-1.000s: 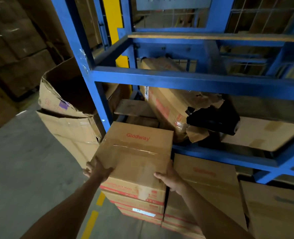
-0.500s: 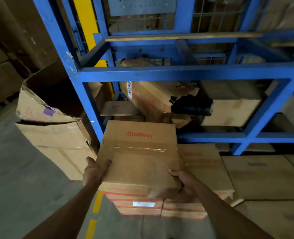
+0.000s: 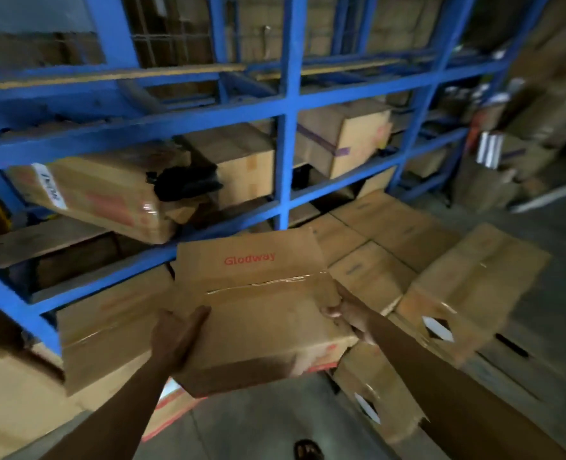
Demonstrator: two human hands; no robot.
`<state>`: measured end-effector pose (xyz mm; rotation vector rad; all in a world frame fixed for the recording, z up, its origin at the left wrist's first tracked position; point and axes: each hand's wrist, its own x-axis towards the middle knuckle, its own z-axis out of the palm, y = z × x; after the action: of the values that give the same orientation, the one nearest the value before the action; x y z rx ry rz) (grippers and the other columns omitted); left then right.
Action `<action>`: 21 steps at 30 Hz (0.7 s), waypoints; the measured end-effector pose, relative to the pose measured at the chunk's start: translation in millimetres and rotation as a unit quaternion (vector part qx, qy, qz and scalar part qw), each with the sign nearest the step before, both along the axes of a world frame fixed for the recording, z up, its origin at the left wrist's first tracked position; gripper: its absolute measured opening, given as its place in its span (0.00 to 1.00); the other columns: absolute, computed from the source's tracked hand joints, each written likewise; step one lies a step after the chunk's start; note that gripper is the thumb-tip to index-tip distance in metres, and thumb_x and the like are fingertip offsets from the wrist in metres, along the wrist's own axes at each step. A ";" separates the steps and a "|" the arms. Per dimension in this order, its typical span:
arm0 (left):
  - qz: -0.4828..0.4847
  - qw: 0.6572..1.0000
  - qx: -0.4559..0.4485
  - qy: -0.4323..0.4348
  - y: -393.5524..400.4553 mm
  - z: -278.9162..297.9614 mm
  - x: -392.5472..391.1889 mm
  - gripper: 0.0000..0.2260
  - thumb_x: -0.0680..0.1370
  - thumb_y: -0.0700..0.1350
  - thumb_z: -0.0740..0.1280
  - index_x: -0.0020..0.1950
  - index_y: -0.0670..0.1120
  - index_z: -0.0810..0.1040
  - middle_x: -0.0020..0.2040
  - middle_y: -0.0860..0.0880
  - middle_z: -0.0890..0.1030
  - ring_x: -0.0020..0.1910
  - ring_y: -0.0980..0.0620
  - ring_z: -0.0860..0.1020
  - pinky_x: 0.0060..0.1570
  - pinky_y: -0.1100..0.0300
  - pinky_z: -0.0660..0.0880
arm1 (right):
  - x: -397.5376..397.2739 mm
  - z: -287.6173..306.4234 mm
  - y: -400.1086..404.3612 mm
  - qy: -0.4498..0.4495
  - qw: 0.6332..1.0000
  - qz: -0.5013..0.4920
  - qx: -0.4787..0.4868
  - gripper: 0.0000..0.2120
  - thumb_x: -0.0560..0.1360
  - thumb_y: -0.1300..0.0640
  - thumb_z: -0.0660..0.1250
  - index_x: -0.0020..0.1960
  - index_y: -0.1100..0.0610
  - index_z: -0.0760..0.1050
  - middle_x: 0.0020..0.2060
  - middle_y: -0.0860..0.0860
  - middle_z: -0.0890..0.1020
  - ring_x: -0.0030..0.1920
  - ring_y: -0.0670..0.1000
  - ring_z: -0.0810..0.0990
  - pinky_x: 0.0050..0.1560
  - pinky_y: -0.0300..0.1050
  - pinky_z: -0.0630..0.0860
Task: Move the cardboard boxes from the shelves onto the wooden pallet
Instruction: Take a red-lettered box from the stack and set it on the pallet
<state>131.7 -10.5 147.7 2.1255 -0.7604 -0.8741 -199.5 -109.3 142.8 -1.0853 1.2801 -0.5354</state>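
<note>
**Operator:** Currently the cardboard box [image 3: 258,313], printed "Glodway", is off its stack and carried in front of the blue shelves [image 3: 288,127]. Is the hold adequate?

**Supervisor:** Partly. The left hand [image 3: 178,336] lies flat against the near-left side, fingers pressed to the cardboard. The right hand [image 3: 344,313] wraps the right edge with its thumb on top. Both hands grasp the box; neither is under it.

**Operator:** Correction?

**Supervisor:** Slide the palms toward the bottom corners so the base is supported. Keep the taped top level. Boxes on the floor [image 3: 467,293] lie just to the right; watch your footing among them.

**Operator:** And the pallet?

**Supervisor:** Not identifiable in this blurred view. Locate it before lowering.
</note>
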 end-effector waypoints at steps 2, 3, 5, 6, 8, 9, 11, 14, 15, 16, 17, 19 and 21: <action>-0.033 0.999 0.007 0.016 -4.0 -8.0 -33.4 0.44 0.63 0.69 0.70 0.67 0.41 0.67 0.65 0.38 0.75 0.60 0.35 0.75 0.61 0.42 0.72 | -42.0 5.1 15.5 0.006 1.000 -0.017 0.009 0.30 0.75 0.68 0.65 0.66 0.39 0.67 0.57 0.52 0.81 0.53 0.55 0.81 0.45 0.49 0.81; -0.054 0.998 0.008 0.024 -8.3 -12.7 -56.2 0.44 0.63 0.69 0.70 0.68 0.42 0.66 0.65 0.39 0.75 0.61 0.35 0.75 0.62 0.42 0.72 | -69.3 5.8 24.1 0.013 0.999 -0.032 0.018 0.31 0.75 0.68 0.65 0.65 0.37 0.65 0.56 0.52 0.81 0.54 0.55 0.81 0.47 0.50 0.81; -0.090 0.995 0.015 0.033 -14.6 -18.1 -96.2 0.45 0.61 0.70 0.70 0.69 0.44 0.67 0.65 0.41 0.76 0.61 0.36 0.76 0.63 0.43 0.71 | -112.8 1.1 34.6 0.025 0.998 -0.050 0.032 0.33 0.75 0.67 0.66 0.66 0.34 0.63 0.57 0.53 0.80 0.53 0.58 0.81 0.49 0.52 0.81; -0.107 0.993 0.021 0.039 -16.9 -22.3 -112.6 0.46 0.60 0.70 0.70 0.70 0.45 0.67 0.65 0.42 0.77 0.60 0.37 0.76 0.62 0.44 0.72 | -130.5 -3.6 38.7 0.032 0.997 -0.059 0.037 0.34 0.74 0.66 0.67 0.67 0.34 0.63 0.57 0.54 0.80 0.51 0.57 0.81 0.46 0.51 0.81; -0.136 0.988 0.043 0.051 -22.0 -32.5 -150.8 0.43 0.62 0.68 0.73 0.70 0.46 0.69 0.65 0.42 0.77 0.61 0.39 0.76 0.60 0.50 0.72 | -170.2 -16.4 48.2 0.050 0.994 -0.087 0.046 0.34 0.72 0.63 0.70 0.68 0.34 0.65 0.58 0.53 0.81 0.50 0.57 0.81 0.45 0.51 0.81; -0.140 0.987 0.054 0.062 -23.8 -38.0 -166.0 0.43 0.62 0.66 0.74 0.70 0.46 0.69 0.65 0.42 0.76 0.62 0.39 0.76 0.59 0.51 0.71 | -187.1 -23.0 51.7 0.057 0.993 -0.096 0.048 0.35 0.69 0.62 0.71 0.67 0.33 0.67 0.58 0.51 0.81 0.54 0.58 0.81 0.50 0.55 0.81; -0.154 0.981 0.082 0.081 -32.4 -51.3 -208.4 0.46 0.60 0.66 0.74 0.70 0.45 0.67 0.67 0.42 0.75 0.63 0.39 0.75 0.62 0.50 0.71 | -231.6 -41.3 58.5 0.066 0.990 -0.115 0.056 0.36 0.66 0.62 0.72 0.67 0.34 0.68 0.59 0.50 0.80 0.59 0.58 0.79 0.57 0.60 0.78; -0.155 0.974 0.122 0.114 -46.1 -71.4 -264.3 0.49 0.59 0.64 0.75 0.71 0.41 0.63 0.68 0.39 0.73 0.63 0.37 0.74 0.62 0.47 0.73 | -281.1 -51.8 62.8 0.078 0.985 -0.135 0.080 0.39 0.67 0.67 0.70 0.71 0.39 0.66 0.62 0.52 0.77 0.60 0.58 0.76 0.58 0.58 0.77; -0.149 0.972 0.135 0.122 -49.5 -74.4 -283.2 0.49 0.59 0.63 0.76 0.72 0.40 0.63 0.68 0.39 0.72 0.63 0.37 0.74 0.61 0.47 0.73 | -295.5 -56.0 62.6 0.086 0.983 -0.141 0.083 0.40 0.67 0.68 0.69 0.72 0.41 0.64 0.64 0.53 0.76 0.61 0.58 0.75 0.58 0.57 0.77; -0.142 0.971 0.142 0.130 -55.2 -83.8 -304.2 0.49 0.60 0.62 0.77 0.72 0.40 0.62 0.67 0.39 0.72 0.63 0.38 0.74 0.60 0.48 0.73 | -313.6 -62.2 59.2 0.095 0.981 -0.147 0.088 0.41 0.68 0.69 0.68 0.74 0.42 0.62 0.65 0.54 0.74 0.61 0.58 0.74 0.58 0.56 0.77; -0.140 0.969 0.158 0.128 -56.1 -83.6 -314.7 0.47 0.61 0.60 0.78 0.71 0.39 0.63 0.67 0.39 0.73 0.62 0.38 0.74 0.58 0.50 0.73 | -321.3 -65.1 56.8 0.106 0.979 -0.147 0.089 0.41 0.68 0.70 0.68 0.75 0.44 0.61 0.66 0.55 0.73 0.62 0.58 0.73 0.57 0.55 0.78; -0.131 0.968 0.180 0.119 -66.7 -98.4 -349.1 0.45 0.63 0.59 0.78 0.70 0.38 0.63 0.67 0.38 0.73 0.62 0.38 0.75 0.58 0.50 0.74 | -350.9 -76.5 44.7 0.130 0.975 -0.145 0.109 0.41 0.69 0.72 0.67 0.75 0.47 0.61 0.66 0.56 0.73 0.61 0.58 0.73 0.50 0.49 0.78; -0.119 0.962 0.209 0.127 -76.4 -115.2 -376.8 0.43 0.65 0.57 0.78 0.70 0.38 0.63 0.67 0.37 0.73 0.62 0.37 0.74 0.59 0.48 0.73 | -377.8 -90.9 29.1 0.159 0.971 -0.136 0.117 0.41 0.69 0.72 0.67 0.75 0.48 0.61 0.65 0.56 0.73 0.61 0.57 0.72 0.54 0.49 0.75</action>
<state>-245.1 -86.9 32.5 2.2417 -0.7545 -1.5188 -577.2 -80.1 51.9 -0.8234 1.7439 -0.4088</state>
